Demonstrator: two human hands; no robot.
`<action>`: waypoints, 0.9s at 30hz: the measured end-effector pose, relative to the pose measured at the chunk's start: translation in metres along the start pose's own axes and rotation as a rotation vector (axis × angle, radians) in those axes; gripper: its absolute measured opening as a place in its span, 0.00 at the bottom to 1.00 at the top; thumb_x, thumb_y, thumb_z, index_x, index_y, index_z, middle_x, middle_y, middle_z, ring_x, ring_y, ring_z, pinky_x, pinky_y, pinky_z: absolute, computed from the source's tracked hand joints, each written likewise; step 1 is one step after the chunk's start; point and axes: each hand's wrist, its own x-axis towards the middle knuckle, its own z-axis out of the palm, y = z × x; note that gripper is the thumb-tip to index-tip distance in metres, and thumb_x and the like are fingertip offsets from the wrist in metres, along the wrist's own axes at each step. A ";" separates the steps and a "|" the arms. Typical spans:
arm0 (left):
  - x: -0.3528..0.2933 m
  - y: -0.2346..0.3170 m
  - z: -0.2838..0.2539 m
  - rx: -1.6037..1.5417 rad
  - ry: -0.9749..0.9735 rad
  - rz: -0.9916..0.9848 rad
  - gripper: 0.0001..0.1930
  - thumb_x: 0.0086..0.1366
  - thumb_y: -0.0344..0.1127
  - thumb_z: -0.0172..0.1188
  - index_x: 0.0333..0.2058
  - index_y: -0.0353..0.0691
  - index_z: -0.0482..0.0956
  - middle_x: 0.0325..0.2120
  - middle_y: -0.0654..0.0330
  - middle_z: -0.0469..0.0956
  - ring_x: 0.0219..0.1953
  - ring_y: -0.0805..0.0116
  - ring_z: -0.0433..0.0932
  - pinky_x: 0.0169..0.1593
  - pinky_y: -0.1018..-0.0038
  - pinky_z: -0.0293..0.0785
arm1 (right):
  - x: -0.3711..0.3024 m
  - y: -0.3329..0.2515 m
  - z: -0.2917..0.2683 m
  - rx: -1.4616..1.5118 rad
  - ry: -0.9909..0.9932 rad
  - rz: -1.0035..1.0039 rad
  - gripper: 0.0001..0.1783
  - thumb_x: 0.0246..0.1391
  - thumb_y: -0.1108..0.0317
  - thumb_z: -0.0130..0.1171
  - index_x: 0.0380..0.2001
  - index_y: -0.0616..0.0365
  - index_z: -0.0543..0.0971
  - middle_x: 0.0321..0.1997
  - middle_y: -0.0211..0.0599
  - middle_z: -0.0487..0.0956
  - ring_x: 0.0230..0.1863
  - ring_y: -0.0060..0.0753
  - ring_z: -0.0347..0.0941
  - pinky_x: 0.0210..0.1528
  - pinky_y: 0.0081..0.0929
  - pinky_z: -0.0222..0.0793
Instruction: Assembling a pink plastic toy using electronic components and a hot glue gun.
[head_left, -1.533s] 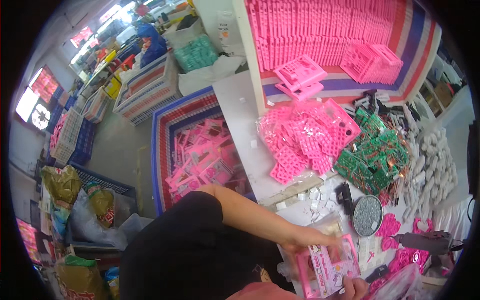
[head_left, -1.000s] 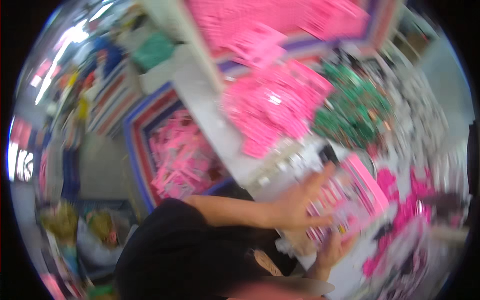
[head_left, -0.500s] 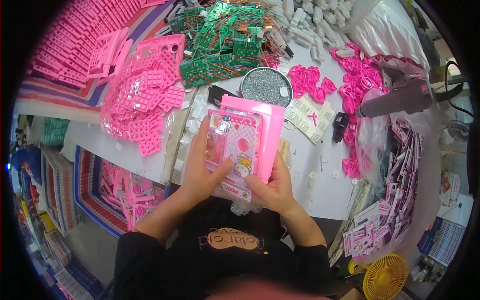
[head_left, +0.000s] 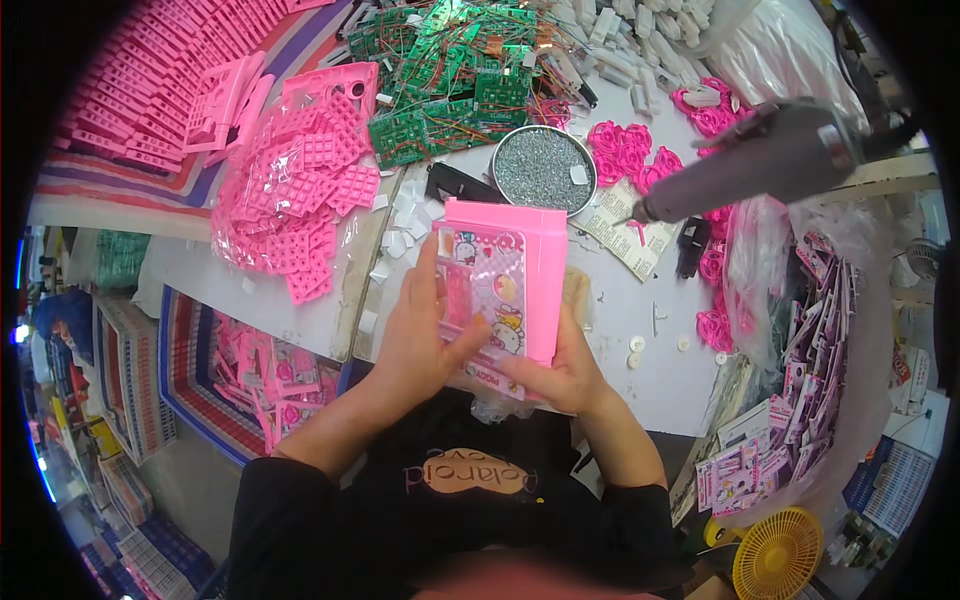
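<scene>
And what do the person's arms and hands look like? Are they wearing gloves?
No gloves! The left hand and right hand are bare, and I see no watch or bracelet. The left sleeve and right sleeve are plain black and end around the elbows.

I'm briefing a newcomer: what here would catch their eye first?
Probably the bright pink case, held by the left hand and right hand near the picture's centre. Beyond it, a heap of green circuit boards stands out at the top, and a dark grey tool at upper right.
</scene>
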 end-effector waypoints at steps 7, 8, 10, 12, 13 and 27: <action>0.008 -0.049 -0.017 -0.326 0.116 -0.016 0.21 0.73 0.30 0.50 0.62 0.33 0.63 0.52 0.49 0.75 0.57 0.62 0.75 0.61 0.65 0.70 | -0.002 0.000 -0.002 -0.080 -0.011 0.135 0.50 0.50 0.75 0.66 0.73 0.64 0.52 0.69 0.40 0.65 0.69 0.34 0.62 0.69 0.34 0.60; 0.009 -0.049 -0.021 -0.443 0.121 -0.086 0.18 0.74 0.31 0.52 0.59 0.33 0.66 0.49 0.52 0.76 0.54 0.64 0.76 0.59 0.65 0.71 | -0.008 0.001 0.003 -0.085 0.032 0.097 0.50 0.49 0.74 0.67 0.73 0.63 0.54 0.68 0.40 0.66 0.68 0.34 0.62 0.68 0.35 0.61; 0.014 -0.048 -0.020 -0.674 0.139 -0.223 0.12 0.75 0.33 0.54 0.51 0.33 0.72 0.42 0.58 0.78 0.47 0.67 0.77 0.54 0.66 0.74 | -0.019 -0.010 0.006 -0.232 0.143 0.273 0.47 0.42 0.71 0.68 0.67 0.67 0.62 0.64 0.43 0.70 0.63 0.37 0.69 0.63 0.37 0.66; 0.034 -0.011 -0.032 -0.553 0.190 -0.126 0.11 0.73 0.36 0.58 0.45 0.33 0.73 0.37 0.61 0.78 0.39 0.73 0.75 0.44 0.72 0.75 | -0.024 0.023 -0.035 -0.154 -0.065 0.094 0.42 0.48 0.78 0.68 0.66 0.66 0.64 0.63 0.48 0.72 0.58 0.38 0.73 0.59 0.36 0.71; 0.041 -0.017 -0.023 -0.507 0.201 -0.096 0.11 0.72 0.39 0.60 0.41 0.36 0.74 0.31 0.63 0.78 0.35 0.76 0.75 0.38 0.73 0.72 | -0.005 0.028 -0.030 -0.150 -0.070 0.099 0.38 0.49 0.78 0.68 0.64 0.66 0.66 0.61 0.47 0.73 0.56 0.38 0.74 0.59 0.37 0.72; -0.022 0.003 -0.031 -0.181 0.184 -0.142 0.17 0.75 0.44 0.49 0.33 0.36 0.70 0.25 0.43 0.75 0.30 0.41 0.75 0.33 0.57 0.70 | -0.015 0.004 -0.008 -0.216 0.108 0.105 0.36 0.50 0.85 0.68 0.62 0.69 0.67 0.57 0.49 0.75 0.55 0.39 0.75 0.59 0.38 0.74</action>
